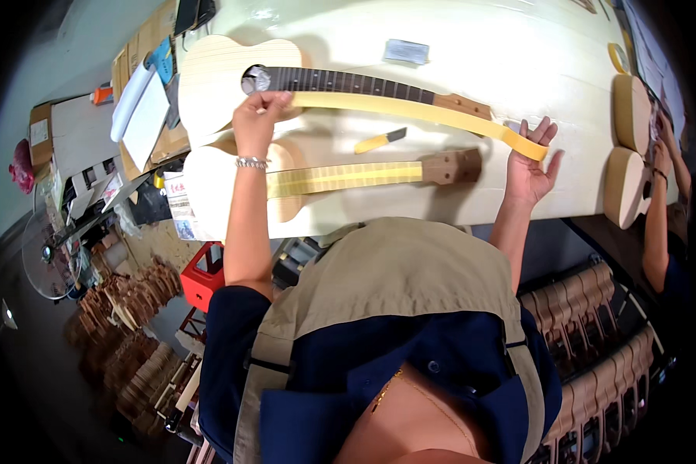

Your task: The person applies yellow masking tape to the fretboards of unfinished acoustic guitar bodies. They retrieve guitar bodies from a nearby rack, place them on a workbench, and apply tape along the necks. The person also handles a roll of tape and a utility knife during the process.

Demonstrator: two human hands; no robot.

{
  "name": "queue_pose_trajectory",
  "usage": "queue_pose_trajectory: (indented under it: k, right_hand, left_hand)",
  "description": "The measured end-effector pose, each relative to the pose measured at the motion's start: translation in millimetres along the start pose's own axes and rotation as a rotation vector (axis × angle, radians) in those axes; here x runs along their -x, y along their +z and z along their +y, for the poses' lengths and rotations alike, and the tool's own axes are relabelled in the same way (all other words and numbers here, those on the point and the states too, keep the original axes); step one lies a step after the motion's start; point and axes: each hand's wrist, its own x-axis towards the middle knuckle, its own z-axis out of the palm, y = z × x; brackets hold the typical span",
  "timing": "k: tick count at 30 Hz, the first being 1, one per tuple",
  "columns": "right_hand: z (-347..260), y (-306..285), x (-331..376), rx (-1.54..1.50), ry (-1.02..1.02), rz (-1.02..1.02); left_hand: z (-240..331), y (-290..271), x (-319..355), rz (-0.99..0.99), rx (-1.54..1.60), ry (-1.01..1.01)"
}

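Yellow tape (394,107) stretches alongside the upper guitar's (216,73) dark neck, left hand (255,116) pinching one end, right hand (529,172) spread open at the other, hands wide apart! Nearer the person, a yellow-necked second guitar (348,178) lies on the table (518,46).

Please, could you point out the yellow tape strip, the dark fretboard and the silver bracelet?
Yellow tape strip (410,110), head view: mid-length.
Dark fretboard (340,82), head view: fretted middle.
Silver bracelet (251,162), head view: visible links.

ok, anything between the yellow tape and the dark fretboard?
Nothing visible: the yellow tape, strung between the left hand and right hand, runs beside the dark fretboard. The yellow-and-grey tool lies on the tape's other side.
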Motion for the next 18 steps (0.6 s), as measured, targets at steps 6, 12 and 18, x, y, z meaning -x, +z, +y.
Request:
queue_pose_trajectory:
  k: [6,12,18]
  right_hand:
    - [64,-18,-2,2.230,-0.472,-0.290]
    - [75,-9,-4,2.203,-0.278,-0.059]
    - [70,-17,-7,2.217,-0.375,-0.142]
  left_hand:
    - [-13,-14,-57,-0.026,-0.201,0.138]
    - [-15,-22,-70,-0.038,-0.162,0.104]
    - [-10,-16,-70,0.039,-0.347,0.139]
